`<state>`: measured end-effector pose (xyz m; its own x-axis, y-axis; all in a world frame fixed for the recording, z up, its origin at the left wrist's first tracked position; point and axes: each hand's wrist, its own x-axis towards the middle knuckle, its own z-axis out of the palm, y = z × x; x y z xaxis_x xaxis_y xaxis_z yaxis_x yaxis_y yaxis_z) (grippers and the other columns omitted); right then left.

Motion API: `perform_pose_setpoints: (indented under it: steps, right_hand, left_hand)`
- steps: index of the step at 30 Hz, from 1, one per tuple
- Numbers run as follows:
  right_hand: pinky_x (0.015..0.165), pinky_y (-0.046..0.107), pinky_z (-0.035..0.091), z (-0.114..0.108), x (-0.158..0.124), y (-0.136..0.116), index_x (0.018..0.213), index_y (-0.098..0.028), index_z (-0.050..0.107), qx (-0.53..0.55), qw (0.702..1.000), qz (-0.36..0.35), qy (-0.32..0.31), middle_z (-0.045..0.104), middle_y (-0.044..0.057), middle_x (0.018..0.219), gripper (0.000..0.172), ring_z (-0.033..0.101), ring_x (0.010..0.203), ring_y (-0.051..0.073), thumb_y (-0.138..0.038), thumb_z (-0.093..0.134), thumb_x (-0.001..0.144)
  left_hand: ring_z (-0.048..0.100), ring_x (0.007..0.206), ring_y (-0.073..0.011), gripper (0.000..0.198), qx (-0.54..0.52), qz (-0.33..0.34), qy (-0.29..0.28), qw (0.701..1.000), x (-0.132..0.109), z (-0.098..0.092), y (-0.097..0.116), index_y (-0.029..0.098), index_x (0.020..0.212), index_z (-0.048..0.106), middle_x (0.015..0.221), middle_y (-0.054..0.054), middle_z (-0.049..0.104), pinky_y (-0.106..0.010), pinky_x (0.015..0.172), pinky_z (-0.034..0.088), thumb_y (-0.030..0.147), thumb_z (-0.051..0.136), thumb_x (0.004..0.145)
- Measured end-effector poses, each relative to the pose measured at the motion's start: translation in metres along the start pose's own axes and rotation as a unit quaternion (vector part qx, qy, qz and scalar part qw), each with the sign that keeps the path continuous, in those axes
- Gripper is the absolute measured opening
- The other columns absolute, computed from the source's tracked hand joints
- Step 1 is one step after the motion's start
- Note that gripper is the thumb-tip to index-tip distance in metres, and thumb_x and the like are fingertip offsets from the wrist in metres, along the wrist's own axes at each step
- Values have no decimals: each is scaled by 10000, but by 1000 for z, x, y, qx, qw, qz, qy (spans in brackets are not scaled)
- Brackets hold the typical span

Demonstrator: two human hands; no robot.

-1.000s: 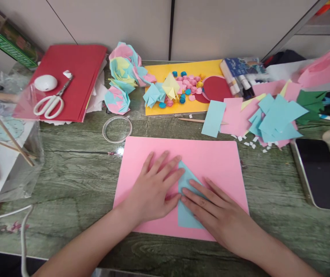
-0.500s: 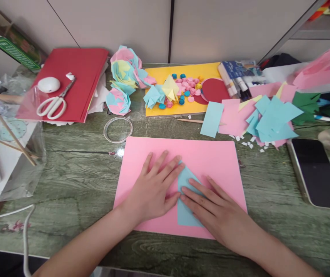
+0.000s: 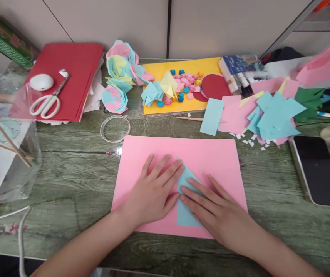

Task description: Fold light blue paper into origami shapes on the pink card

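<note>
A light blue piece of paper (image 3: 186, 215) with a slanted upper right edge lies on a pink sheet (image 3: 211, 150). My left hand (image 3: 153, 192) rests palm down on the pink sheet, fingers spread, its index fingertip on the top corner of the blue paper. Flat across the blue paper's right part lies my right hand (image 3: 216, 211), fingers stretched out and pointing up and left. Both hands cover parts of the blue paper, so its right edge is partly hidden.
Scissors (image 3: 46, 105) lie on red sheets (image 3: 75, 61) at the left, near a tape ring (image 3: 115, 129). Folded paper shapes (image 3: 115, 99) and a yellow sheet (image 3: 153, 109) stand at the back. Blue paper pieces (image 3: 278, 115) and a phone (image 3: 320, 169) lie right.
My left fingertips have slid slightly down along the blue paper's top corner, so its tip shows above them. My right hand stays in place. The view has shifted a little.
</note>
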<state>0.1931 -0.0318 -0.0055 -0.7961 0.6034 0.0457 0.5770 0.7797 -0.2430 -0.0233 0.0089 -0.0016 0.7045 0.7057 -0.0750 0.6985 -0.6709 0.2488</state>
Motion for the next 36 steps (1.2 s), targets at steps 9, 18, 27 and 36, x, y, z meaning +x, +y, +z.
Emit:
perform_pose_setpoints:
  steps: [9,18,27,36]
  right_hand:
    - [1074,525,121,-2,-2,0,1295,-194,400,6,1000,2,-8,411,13,1355,461,265,1298,222,-115,411,841]
    - [1057,539,166,-2,0,0,1282,-209,417,22,1000,12,-3,461,39,1317,457,299,1285,215,-117,433,834]
    - [1066,532,137,-2,0,0,1274,-205,427,18,1000,10,2,467,30,1312,446,302,1283,211,-112,429,837]
    - [1057,538,160,-2,0,-1,1274,-205,429,19,1000,14,3,484,49,1297,437,314,1277,215,-132,435,843]
  left_hand:
    - [119,1334,-288,557,-7,-15,-6,1000,-1,0,1,184,1377,256,1452,-19,230,-558,1061,18,395,344,869]
    - [137,1331,-295,560,-14,-13,14,1000,-2,1,0,199,1373,264,1446,-22,248,-557,1063,39,405,365,862]
    - [111,1335,-300,554,-19,-17,2,1000,-2,2,0,198,1375,261,1459,-13,207,-558,1062,33,415,332,871]
    - [115,1335,-302,555,-18,-17,3,1000,-1,2,1,200,1375,262,1458,-15,210,-556,1063,41,414,337,869]
